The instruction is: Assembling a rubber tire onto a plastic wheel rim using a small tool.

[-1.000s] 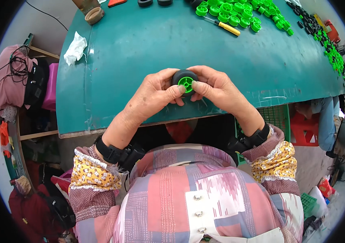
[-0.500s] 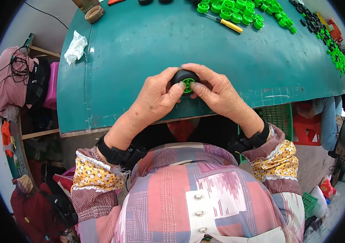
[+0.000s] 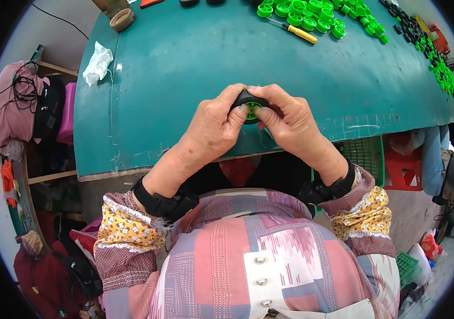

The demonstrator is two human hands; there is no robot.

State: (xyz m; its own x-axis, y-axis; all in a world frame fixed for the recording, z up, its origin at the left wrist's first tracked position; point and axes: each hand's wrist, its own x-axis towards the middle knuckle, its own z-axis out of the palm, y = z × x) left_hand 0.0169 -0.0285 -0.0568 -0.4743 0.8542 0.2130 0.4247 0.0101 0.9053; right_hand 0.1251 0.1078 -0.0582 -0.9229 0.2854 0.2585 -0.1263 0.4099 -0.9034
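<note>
Just above the table's near edge I hold a small toy wheel, a black tyre (image 3: 245,99) around a green spoked hub (image 3: 253,112). My left hand (image 3: 211,125) is closed on its left side, the thumb pressing on the hub face. From the right, my right hand (image 3: 294,121) grips it too, its thumb against the hub and its forefinger over the top of the tyre. The fingers behind the wheel are mostly hidden.
Green wheel hubs (image 3: 308,23) are heaped on the green table (image 3: 184,69), beside a screwdriver with a yellow handle (image 3: 302,35). Black tyres and more hubs (image 3: 441,74) lie far right. A crumpled white tissue (image 3: 98,64) rests at left. A green crate (image 3: 364,154) stands under the right edge.
Both hands have tilted the wheel and shifted it slightly right. The thumbs have moved on the hub, and the right hand has turned a little around the tyre.
</note>
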